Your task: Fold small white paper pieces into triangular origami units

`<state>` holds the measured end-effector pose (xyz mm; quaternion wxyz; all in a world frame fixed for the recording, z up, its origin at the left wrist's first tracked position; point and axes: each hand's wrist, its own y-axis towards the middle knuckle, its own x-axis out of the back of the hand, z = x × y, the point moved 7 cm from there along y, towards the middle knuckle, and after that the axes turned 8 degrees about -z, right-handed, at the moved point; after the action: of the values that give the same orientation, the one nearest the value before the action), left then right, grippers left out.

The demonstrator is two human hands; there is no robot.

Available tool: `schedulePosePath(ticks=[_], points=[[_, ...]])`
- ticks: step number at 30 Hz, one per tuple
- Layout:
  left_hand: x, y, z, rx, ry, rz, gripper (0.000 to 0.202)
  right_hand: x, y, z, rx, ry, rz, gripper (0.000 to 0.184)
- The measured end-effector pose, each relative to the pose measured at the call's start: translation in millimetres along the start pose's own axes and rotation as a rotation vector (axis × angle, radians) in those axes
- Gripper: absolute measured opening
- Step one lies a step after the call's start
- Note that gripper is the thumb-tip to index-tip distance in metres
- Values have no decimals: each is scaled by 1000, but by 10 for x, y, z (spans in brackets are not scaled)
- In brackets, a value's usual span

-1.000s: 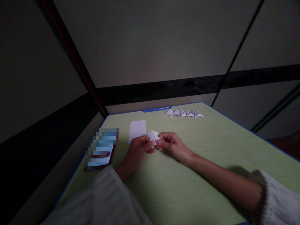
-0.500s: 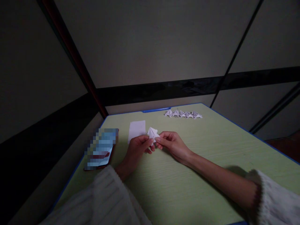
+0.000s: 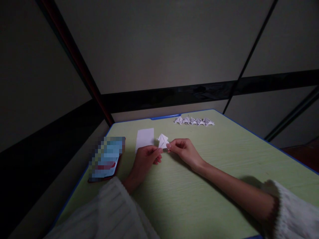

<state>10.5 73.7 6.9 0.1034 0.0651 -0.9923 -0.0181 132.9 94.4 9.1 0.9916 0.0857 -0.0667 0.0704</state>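
A small white folded paper figure (image 3: 162,142), with a pointed top and crease lines, is held between my two hands above the table. My left hand (image 3: 148,157) pinches its lower left corner between thumb and fingers. On the lower right side, the thumb and forefinger of my right hand (image 3: 183,150) grip its edge. Behind my left hand lies a flat white sheet of paper (image 3: 145,136), its near end partly hidden by that hand.
Several finished-looking white folded paper figures (image 3: 193,121) stand in a row at the table's far side. A phone (image 3: 107,159) with a blurred lit screen lies at the left edge. The pale green table (image 3: 224,152) has a blue rim, with cabinet panels (image 3: 161,49) behind it.
The fingers have shifted toward the figure's lower corners, so more of its front shows. The figure now looks more upright and straight. The view has moved slightly.
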Motion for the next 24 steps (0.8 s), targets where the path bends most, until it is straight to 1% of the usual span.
schedulePosePath(ticks=[4,6,9,12,14,17,19,21,23,24], points=[[56,20,-3,-23,146,-65,22,97,47,-3,137,-375,-61,27],[76,24,-25,-54,190,-86,23,168,73,-23,145,-585,-95,24],[88,25,-34,-75,207,-97,23,252,91,-27,147,-869,-80,23],[87,29,-9,-64,213,-89,22,321,83,5,159,-1024,-54,29],[83,34,1,-69,222,-82,23,363,77,33,169,-1046,-68,29],[77,39,8,-73,217,-81,23,375,75,86,224,-964,-110,20],[72,38,13,-65,204,-81,23,336,70,128,292,-876,-120,14],[68,32,8,-67,198,-78,22,286,56,168,355,-821,-126,13],[66,26,-5,-81,202,-76,23,235,27,206,404,-812,-118,13],[66,23,-10,-88,206,-76,23,195,4,226,435,-820,-88,13]])
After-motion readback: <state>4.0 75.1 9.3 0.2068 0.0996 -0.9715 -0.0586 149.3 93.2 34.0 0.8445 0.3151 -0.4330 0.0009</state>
